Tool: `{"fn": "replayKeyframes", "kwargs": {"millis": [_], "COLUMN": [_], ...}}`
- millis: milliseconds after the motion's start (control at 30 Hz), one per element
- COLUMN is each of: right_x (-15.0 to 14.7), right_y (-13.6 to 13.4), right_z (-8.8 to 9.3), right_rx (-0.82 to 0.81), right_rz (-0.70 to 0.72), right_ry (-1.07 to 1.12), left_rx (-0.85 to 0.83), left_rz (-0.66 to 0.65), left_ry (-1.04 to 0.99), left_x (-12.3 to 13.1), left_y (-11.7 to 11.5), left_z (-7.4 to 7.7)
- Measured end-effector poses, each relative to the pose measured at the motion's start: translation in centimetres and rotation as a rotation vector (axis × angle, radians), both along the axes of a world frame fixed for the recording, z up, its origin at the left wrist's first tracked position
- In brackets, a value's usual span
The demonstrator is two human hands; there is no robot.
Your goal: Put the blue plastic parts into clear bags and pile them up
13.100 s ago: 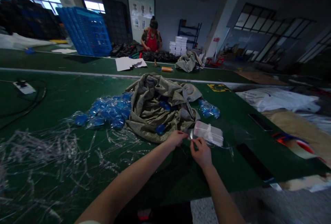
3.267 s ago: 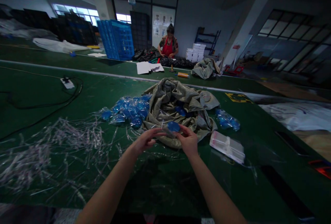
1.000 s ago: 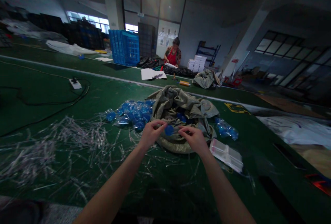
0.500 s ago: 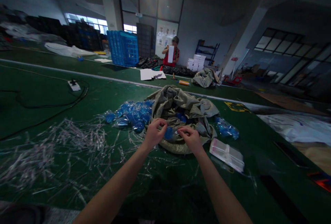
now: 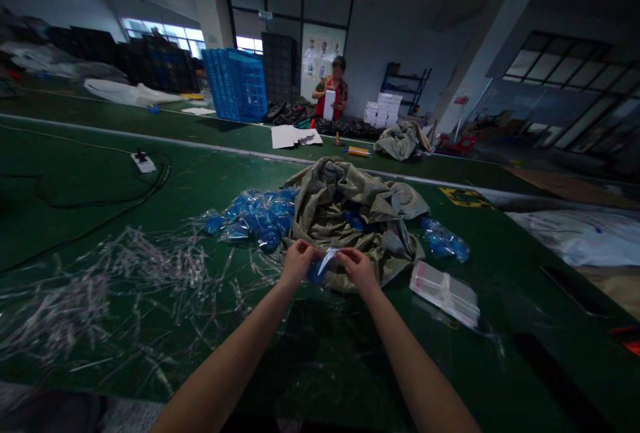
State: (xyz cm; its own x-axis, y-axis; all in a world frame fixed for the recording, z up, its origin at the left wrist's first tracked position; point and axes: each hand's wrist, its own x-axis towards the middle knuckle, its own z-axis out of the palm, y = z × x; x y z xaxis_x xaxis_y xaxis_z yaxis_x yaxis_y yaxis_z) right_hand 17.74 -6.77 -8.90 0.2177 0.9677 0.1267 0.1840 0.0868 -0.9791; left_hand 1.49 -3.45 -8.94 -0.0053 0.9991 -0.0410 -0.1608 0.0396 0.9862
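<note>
Between my two hands is a clear plastic bag [image 5: 327,261] with a blue item [image 5: 316,272] in it; the item's kind is too small to make out. My left hand [image 5: 299,264] pinches the bag's left side beside the blue item. With its fingertips closed, my right hand [image 5: 359,269] grips the right end, where the film shines white. Just behind both hands lies a crumpled grey-green woven sack [image 5: 330,186], its mouth open, with more blue items [image 5: 353,220] inside. A heap of bagged blue items [image 5: 260,216] lies left of the sack.
Thin clear plastic strips [image 5: 150,256] litter the left of the green table. At right lie a tied stack of clear bags [image 5: 445,292] and more bagged blue items [image 5: 444,240]. A power strip [image 5: 143,162] sits far left. Across the table, a person [image 5: 331,90] holds a white box.
My hands have come slightly closer to me with the bag, and its film now catches the light between them. The person opposite has lowered the white box.
</note>
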Motion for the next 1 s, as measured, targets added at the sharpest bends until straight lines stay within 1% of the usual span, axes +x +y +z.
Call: {"fn": "replayKeyframes", "kwargs": {"millis": [167, 333, 400, 467, 500, 533, 567, 633, 667, 700, 767, 833, 1000], "right_x": [-0.2, -0.2, -0.2, -0.2, -0.3, -0.3, -0.3, -0.4, -0.5, -0.5, -0.5, -0.5, -0.4], "right_y": [0.5, 0.9, 1.1, 1.1, 1.0, 1.0, 0.9, 0.8, 0.7, 0.6, 0.5, 0.4, 0.0], "right_z": [-0.5, -2.2, -2.9, -3.5, -3.7, -3.8, -3.8, -3.7, -3.6, -3.5, -3.2, -3.1, -2.9], "right_rx": [0.003, -0.002, -0.003, -0.004, -0.004, -0.004, -0.003, 0.004, 0.01, 0.018, 0.035, 0.051, 0.121], "right_rz": [-0.037, -0.069, -0.077, -0.077, -0.075, -0.071, -0.066, -0.056, -0.05, -0.045, -0.035, -0.025, -0.014], "right_ry": [0.033, 0.07, 0.084, 0.097, 0.103, 0.109, 0.116, 0.129, 0.133, 0.135, 0.135, 0.13, 0.092], "left_rx": [-0.081, -0.132, -0.163, -0.154, -0.111, -0.033, 0.082, 0.385, 0.545, 0.692, 0.905, 1.003, 1.044], "left_rz": [-0.026, -0.014, -0.029, -0.019, 0.008, 0.053, 0.112, 0.202, 0.201, 0.163, 0.019, -0.093, -0.208], "left_ry": [-0.07, -0.043, -0.001, 0.142, 0.256, 0.386, 0.518, 0.736, 0.816, 0.882, 0.983, 1.055, 1.177], "left_x": [-0.3, -0.4, -0.5, -0.7, -0.8, -0.9, -1.0, -1.1, -1.0, -0.8, -0.2, 0.4, 1.2], "left_y": [0.1, 0.1, 0.2, 0.3, 0.3, 0.3, 0.2, -0.1, -0.3, -0.5, -0.7, -0.8, -0.2], "left_z": [-0.4, -1.0, -1.4, -1.8, -1.9, -2.0, -1.9, -1.6, -1.2, -0.8, 0.0, 0.7, 1.5]}}
